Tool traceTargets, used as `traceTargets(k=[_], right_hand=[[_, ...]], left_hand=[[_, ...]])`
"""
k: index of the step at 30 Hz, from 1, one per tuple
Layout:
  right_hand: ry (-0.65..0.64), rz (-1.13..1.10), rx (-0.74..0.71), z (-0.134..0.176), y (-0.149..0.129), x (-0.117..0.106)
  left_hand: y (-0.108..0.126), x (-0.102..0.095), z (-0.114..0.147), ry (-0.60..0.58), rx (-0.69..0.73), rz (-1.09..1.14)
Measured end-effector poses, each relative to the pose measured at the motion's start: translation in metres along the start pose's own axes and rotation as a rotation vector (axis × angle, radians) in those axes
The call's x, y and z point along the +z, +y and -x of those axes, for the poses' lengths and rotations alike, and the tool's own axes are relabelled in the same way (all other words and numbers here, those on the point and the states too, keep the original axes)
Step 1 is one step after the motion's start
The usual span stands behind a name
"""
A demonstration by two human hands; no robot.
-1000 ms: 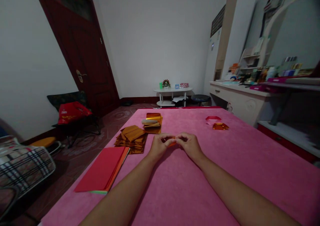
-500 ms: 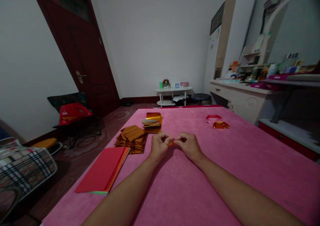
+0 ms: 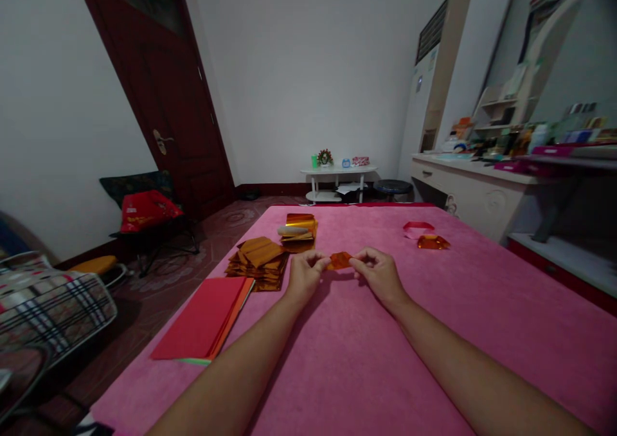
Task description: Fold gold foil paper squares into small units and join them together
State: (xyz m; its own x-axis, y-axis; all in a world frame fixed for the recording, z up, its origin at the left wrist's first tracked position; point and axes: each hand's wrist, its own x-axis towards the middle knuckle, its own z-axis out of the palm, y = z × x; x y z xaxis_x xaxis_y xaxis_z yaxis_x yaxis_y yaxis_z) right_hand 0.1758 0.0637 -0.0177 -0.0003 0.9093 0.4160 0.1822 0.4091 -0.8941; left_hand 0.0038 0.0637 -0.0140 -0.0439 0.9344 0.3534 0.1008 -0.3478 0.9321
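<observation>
Between my two hands is a small piece of shiny orange-gold foil paper (image 3: pixel 340 260), held just over the pink cloth. My left hand (image 3: pixel 306 274) pinches its left end between thumb and fingers. At its right end, my right hand (image 3: pixel 378 272) grips with thumb and fingertips. Left of my left hand lies a stack of folded gold foil paper (image 3: pixel 259 263). Behind that is a pile of gold foil sheets (image 3: pixel 301 224) with a pale oblong object (image 3: pixel 292 231) on top. Farther right sits a folded gold foil piece (image 3: pixel 432 242) beside a pink-red band-like ring (image 3: pixel 418 228).
Red and orange paper sheets (image 3: pixel 205 317) lie at the left edge of the pink-covered table (image 3: pixel 357 365). A chair with a red bag (image 3: pixel 149 210) stands on the floor to the left. A dresser (image 3: pixel 475 188) stands to the right, and a small white table (image 3: pixel 337 172) by the wall.
My hands have moved slightly apart, so more of the foil piece shows between them. The whole view has shifted a little, moving the scene slightly right.
</observation>
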Motion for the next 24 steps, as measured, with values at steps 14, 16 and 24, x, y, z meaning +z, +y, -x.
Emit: traceTargets(k=[14, 16, 24], right_hand=[[-0.081, 0.048, -0.045, 0.001, 0.001, 0.008], [-0.135, 0.061, -0.056, 0.001, 0.0, 0.009], [-0.055, 0.095, -0.038, 0.002, 0.002, 0.012]], left_hand=[[-0.003, 0.008, 0.003, -0.097, 0.124, -0.072], [-0.002, 0.009, 0.005, -0.098, 0.161, -0.117], [-0.007, 0.018, 0.007, -0.089, 0.117, -0.132]])
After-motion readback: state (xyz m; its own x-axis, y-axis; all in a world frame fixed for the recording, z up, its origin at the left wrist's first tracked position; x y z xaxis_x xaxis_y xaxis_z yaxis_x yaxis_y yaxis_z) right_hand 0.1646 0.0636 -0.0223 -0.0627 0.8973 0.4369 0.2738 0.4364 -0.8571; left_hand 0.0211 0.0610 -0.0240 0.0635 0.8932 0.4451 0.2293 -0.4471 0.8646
